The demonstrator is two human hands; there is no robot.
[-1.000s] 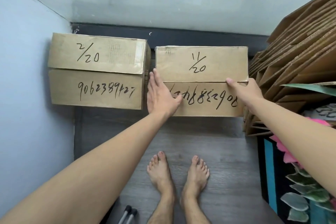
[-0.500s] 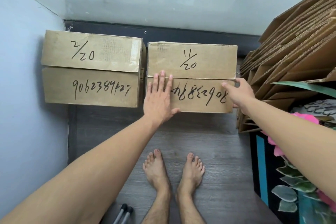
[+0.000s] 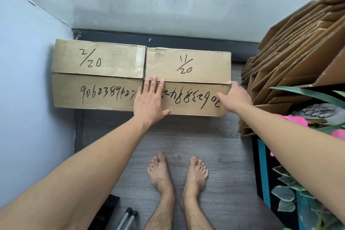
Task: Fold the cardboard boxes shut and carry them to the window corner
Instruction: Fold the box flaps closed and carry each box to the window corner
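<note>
Two closed cardboard boxes stand side by side on the floor against the far wall. The box marked 2/20 [image 3: 97,73] sits in the left corner. The box marked 11/20 [image 3: 188,67] touches its right side. My left hand [image 3: 149,99] lies flat with straight fingers on the near left part of the 11/20 box's top. My right hand [image 3: 234,98] rests on that box's near right corner, its fingers hidden behind the hand.
A leaning stack of flattened cardboard sheets [image 3: 298,46] fills the right side. Artificial flowers and leaves [image 3: 298,123] and a black and blue mat [image 3: 265,173] lie at the lower right. My bare feet [image 3: 177,173] stand on grey wood floor. Two metal legs [image 3: 128,216] show at the bottom.
The 11/20 box has slid left and back until it touches the 2/20 box. My left hand moved from its left edge onto its top.
</note>
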